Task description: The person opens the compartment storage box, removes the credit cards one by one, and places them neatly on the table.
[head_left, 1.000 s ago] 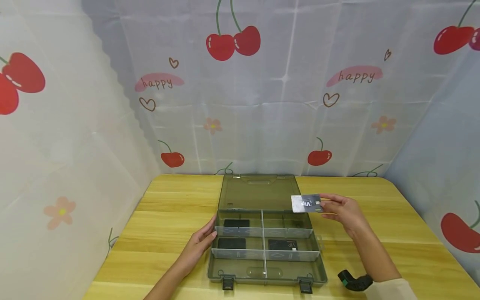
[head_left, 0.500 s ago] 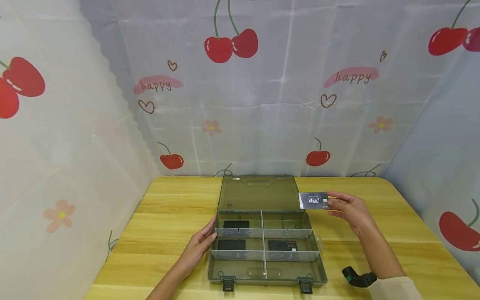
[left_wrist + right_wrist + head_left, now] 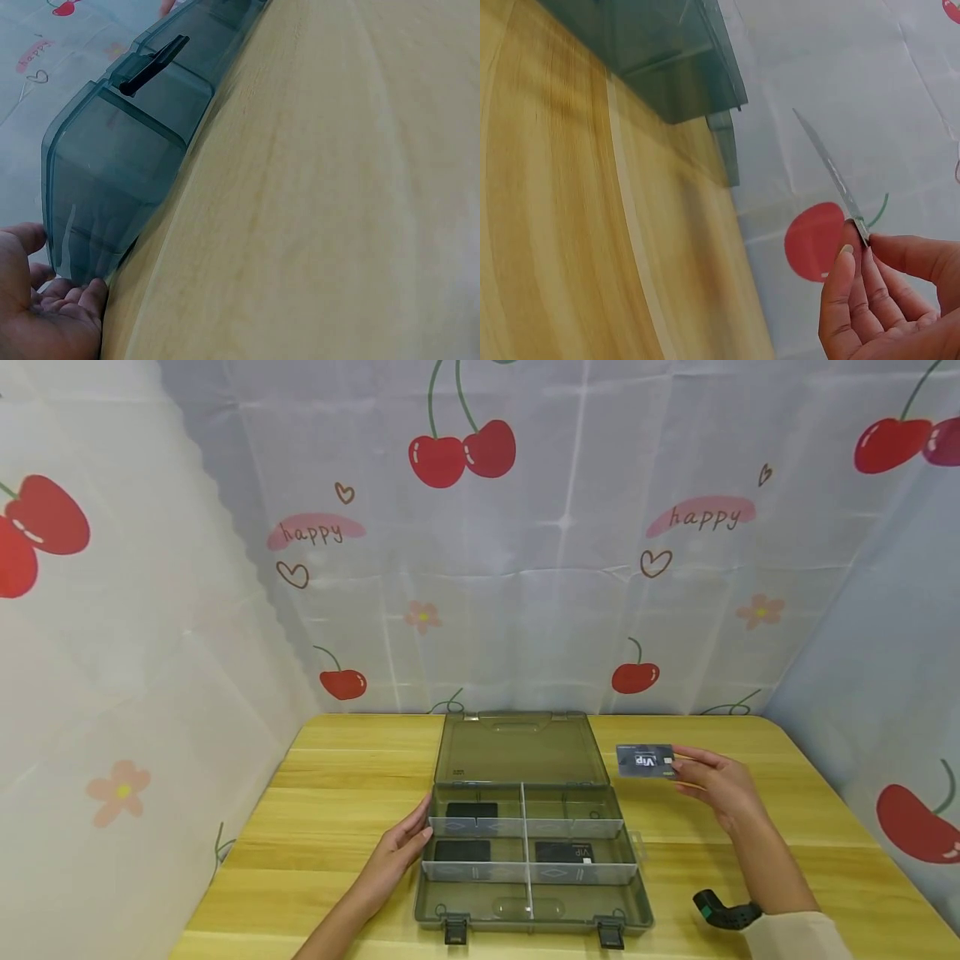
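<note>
A grey card [image 3: 645,761] marked "Vip" is pinched by its right end between the thumb and fingers of my right hand [image 3: 723,789], up above the table right of the lid. In the right wrist view the card [image 3: 829,169] appears nearly edge-on. A smoky translucent compartment box [image 3: 581,917] lies with its lid [image 3: 521,747] laid back. My left hand [image 3: 393,852] rests against the box's left side wall, as the left wrist view also shows. Inside the box, a dark card [image 3: 471,811] is at the back left, another dark card [image 3: 463,851] at the middle left, and a black VIP card [image 3: 564,852] at the middle right.
The wooden table [image 3: 352,793] has a cherry-print cloth [image 3: 517,610] behind and at both sides. Two dark latches, including the right latch [image 3: 611,933], hang from the box's front edge. A black strap-like device [image 3: 723,912] is by the right wrist.
My right hand has moved to the right with the grey card, from over the lid's right edge to beside it. The left hand and the box stay put.
</note>
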{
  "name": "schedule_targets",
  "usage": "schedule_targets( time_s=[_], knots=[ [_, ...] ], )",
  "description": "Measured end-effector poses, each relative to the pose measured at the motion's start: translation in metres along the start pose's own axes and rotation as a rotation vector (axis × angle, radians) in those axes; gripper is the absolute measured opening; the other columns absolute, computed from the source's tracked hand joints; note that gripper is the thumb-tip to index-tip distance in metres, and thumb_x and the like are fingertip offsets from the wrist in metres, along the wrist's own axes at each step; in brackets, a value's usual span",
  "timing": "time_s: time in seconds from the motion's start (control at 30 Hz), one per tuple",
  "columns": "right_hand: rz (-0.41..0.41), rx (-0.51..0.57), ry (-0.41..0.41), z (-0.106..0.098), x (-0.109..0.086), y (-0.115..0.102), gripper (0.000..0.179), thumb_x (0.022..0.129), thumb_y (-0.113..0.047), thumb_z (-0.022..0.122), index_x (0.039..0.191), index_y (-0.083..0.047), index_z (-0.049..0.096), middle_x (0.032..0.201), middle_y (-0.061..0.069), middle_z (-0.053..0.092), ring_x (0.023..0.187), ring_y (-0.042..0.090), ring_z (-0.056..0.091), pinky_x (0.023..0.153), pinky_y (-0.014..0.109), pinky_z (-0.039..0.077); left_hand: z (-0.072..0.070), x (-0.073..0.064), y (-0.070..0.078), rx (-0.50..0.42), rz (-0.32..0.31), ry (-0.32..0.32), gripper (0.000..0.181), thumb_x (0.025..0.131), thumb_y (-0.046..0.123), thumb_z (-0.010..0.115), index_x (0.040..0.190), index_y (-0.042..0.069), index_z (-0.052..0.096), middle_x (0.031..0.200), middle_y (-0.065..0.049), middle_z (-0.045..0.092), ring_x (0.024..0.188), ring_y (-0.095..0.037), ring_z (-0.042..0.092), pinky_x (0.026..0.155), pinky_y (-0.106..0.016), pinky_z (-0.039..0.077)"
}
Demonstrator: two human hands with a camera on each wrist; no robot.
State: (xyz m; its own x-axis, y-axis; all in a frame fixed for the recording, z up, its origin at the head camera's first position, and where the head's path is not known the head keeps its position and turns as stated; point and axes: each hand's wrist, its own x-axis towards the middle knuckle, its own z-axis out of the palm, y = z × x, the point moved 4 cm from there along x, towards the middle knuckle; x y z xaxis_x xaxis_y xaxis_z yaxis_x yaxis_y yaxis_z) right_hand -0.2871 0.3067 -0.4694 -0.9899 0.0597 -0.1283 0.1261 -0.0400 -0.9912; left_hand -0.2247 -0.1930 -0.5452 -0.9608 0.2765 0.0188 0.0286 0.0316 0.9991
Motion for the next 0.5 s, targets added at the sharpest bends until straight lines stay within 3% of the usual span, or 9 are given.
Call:
schedule_targets(
  time_s=[0.13, 0.5],
  knots=[
    [0.009, 0.046, 0.008, -0.009, 0.002, 0.003, 0.022, 0.097, -0.009, 0.07, 0.112, -0.023, 0.078, 0.092, -0.011, 0.074, 0.082, 0.008, 0.073, 0.077, 0.028, 0.062, 0.0, 0.0, 0.001, 0.001, 0.006, 0.0, 0.061, 0.107, 0.023, 0.053, 0.161, 0.012, 0.027, 0.167, -0.007, 0.018, 0.152, -0.025, 0.018, 0.117, -0.04, 0.027],
    [0.035, 0.07, 0.034, -0.025, 0.009, 0.014, 0.024, 0.097, -0.006, 0.068, 0.098, -0.027, 0.08, 0.09, -0.01, 0.073, 0.079, 0.011, 0.074, 0.074, 0.026, 0.062, -0.001, 0.0, 0.0, 0.003, 0.001, 0.0, 0.061, 0.107, 0.023, 0.053, 0.162, 0.013, 0.027, 0.167, -0.005, 0.018, 0.152, -0.024, 0.019, 0.117, -0.04, 0.027]
  ],
)
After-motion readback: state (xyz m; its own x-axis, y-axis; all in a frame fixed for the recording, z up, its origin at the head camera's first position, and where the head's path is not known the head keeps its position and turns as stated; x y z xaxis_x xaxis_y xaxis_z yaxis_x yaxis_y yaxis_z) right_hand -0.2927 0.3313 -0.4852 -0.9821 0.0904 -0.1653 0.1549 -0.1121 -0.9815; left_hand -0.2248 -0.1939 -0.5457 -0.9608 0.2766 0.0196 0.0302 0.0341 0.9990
